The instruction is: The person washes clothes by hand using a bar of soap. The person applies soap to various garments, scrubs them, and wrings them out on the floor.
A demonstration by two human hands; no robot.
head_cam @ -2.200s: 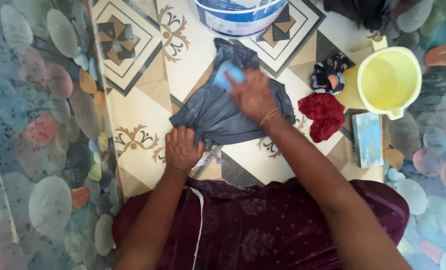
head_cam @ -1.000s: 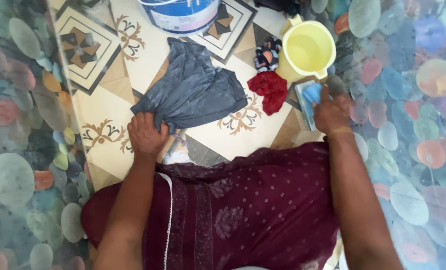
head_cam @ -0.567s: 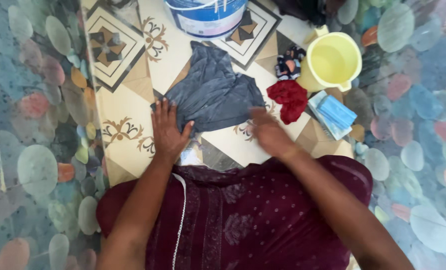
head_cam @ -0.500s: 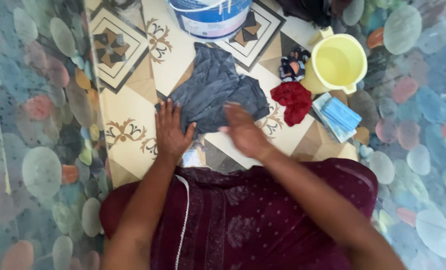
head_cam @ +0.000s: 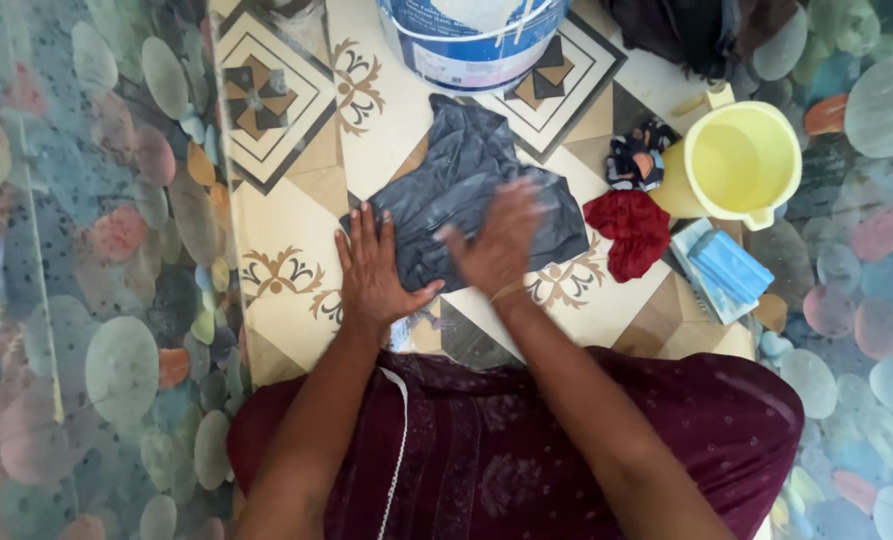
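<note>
A wet dark grey garment (head_cam: pixel 467 185) lies spread on the patterned floor tiles in front of me. My left hand (head_cam: pixel 375 270) rests flat on its near left corner, fingers apart. Flat on the cloth's middle lies my right hand (head_cam: pixel 499 240), blurred by motion, with nothing in it. A blue soap bar (head_cam: pixel 732 268) sits on a blue-white pad at the right, apart from both hands.
A blue and white bucket (head_cam: pixel 477 40) stands just beyond the garment. A yellow jug (head_cam: pixel 742 160) is at the right, with a red cloth (head_cam: pixel 635 232) and a patterned cloth (head_cam: pixel 637 155) beside it. Dark clothes (head_cam: pixel 687 30) lie at the far right. Pebble-print flooring surrounds the tiles.
My right hand set the blue soap down at the right, then came back onto the grey garment. My left hand opened from a grip to a flat palm.
</note>
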